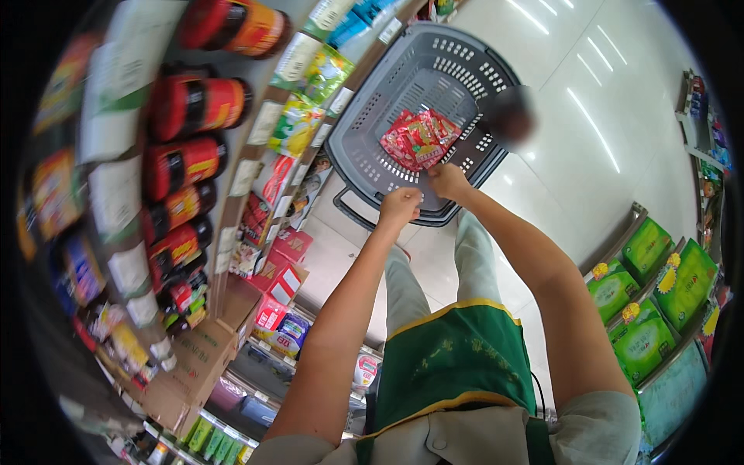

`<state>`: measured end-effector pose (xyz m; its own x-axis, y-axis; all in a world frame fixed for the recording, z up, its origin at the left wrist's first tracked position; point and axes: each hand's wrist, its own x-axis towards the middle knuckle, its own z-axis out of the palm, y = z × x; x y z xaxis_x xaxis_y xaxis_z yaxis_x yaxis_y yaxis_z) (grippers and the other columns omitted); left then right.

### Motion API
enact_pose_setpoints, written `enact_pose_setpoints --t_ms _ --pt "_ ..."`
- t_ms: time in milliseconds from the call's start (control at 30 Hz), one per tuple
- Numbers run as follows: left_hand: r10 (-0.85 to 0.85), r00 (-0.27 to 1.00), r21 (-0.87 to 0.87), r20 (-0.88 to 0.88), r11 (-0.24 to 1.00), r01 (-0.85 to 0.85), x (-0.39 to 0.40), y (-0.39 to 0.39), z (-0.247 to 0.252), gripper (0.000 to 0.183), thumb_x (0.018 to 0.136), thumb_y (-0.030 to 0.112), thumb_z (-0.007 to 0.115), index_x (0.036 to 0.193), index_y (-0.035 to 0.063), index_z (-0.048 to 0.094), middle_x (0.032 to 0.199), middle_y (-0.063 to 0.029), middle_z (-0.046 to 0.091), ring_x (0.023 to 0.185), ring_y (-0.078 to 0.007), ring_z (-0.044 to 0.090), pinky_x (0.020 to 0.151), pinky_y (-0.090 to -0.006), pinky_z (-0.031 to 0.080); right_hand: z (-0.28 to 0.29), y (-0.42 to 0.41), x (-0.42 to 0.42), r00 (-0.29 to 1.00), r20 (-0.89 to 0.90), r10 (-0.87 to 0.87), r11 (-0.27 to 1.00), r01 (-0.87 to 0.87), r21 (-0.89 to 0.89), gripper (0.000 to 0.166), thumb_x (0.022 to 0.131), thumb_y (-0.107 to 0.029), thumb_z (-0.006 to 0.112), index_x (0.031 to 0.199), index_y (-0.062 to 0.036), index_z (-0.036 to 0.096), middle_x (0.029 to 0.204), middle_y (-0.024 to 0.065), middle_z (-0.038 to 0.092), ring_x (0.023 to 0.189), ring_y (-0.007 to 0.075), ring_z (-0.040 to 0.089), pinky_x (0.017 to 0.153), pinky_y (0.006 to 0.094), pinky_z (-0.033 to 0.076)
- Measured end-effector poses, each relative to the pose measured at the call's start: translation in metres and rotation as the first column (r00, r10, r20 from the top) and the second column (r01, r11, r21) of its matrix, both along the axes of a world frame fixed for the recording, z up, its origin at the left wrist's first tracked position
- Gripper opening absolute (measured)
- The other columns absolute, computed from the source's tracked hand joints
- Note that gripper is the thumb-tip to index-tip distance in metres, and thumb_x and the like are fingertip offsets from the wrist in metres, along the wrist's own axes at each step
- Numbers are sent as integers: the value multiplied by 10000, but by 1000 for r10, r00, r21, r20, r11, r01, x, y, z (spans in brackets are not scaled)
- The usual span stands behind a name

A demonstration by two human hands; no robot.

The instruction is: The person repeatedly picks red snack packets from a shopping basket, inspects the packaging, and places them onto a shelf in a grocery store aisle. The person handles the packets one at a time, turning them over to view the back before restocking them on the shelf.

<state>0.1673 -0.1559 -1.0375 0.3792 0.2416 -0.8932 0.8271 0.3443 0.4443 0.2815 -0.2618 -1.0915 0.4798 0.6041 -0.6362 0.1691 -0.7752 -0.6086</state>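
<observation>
A large grey plastic shopping basket (pixel 395 75) with slotted walls lies before me, its open side facing up. Inside it rests a heap of red snack packets (pixel 418 138). My right hand (pixel 450 181) is at the basket's near side, its fingers touching or close to the lower edge of the packets; whether it grips one cannot be told. Curled over the near part of the basket, a little to the left, is my left hand (pixel 401 206); its fingertips are partly hidden, and nothing clearly shows in it.
Shelves with red-lidded jars (pixel 200 104) and yellow-green bags (pixel 295 125) run along the left. Cardboard boxes (pixel 195 360) are stacked at the lower left. Green packs (pixel 645 343) fill a rack at the right. A dark blurred round object (pixel 511 119) overlaps the basket's right rim.
</observation>
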Motion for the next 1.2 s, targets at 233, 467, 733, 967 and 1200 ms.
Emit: enact_pose_setpoints --t_ms 233,467,733,967,1200 --pt "175 973 -59 -154 981 -186 29 10 -138 278 851 158 545 1090 16 551 926 -127 587 809 -210 593 695 -307 532 -159 41 21 971 -61 -230 956 214 -202 245 769 -213 507 851 -36 655 909 196 635 873 328 617 754 384 498" --pt "323 934 -134 -153 929 -344 46 21 -259 251 869 185 516 1057 22 550 899 -94 578 797 -193 581 691 -338 526 -277 61 54 958 105 266 926 -223 -306 280 765 -225 514 869 -11 662 985 177 634 965 311 600 794 359 492" --pt "373 913 -164 -165 903 -398 54 28 -294 214 907 102 417 1072 -28 458 961 -182 558 859 -286 594 752 -381 539 -334 71 75 975 -34 -222 913 195 -358 461 771 -309 524 1149 -47 550 1134 176 572 1081 317 534 900 396 426" --pt "388 890 -119 -241 898 -424 43 30 -293 228 908 138 444 1075 -15 475 962 -155 558 830 -269 594 761 -354 531 -318 78 72 969 172 -180 926 225 -302 375 730 -367 623 971 -81 635 939 166 640 905 303 611 794 371 475" --pt "309 915 -41 -258 943 -330 46 30 -256 353 885 236 515 1160 19 471 1049 -108 542 916 -203 545 794 -358 472 -273 66 72 985 -122 -121 993 121 -4 393 703 -330 661 985 -58 629 956 158 638 911 306 609 788 350 478"
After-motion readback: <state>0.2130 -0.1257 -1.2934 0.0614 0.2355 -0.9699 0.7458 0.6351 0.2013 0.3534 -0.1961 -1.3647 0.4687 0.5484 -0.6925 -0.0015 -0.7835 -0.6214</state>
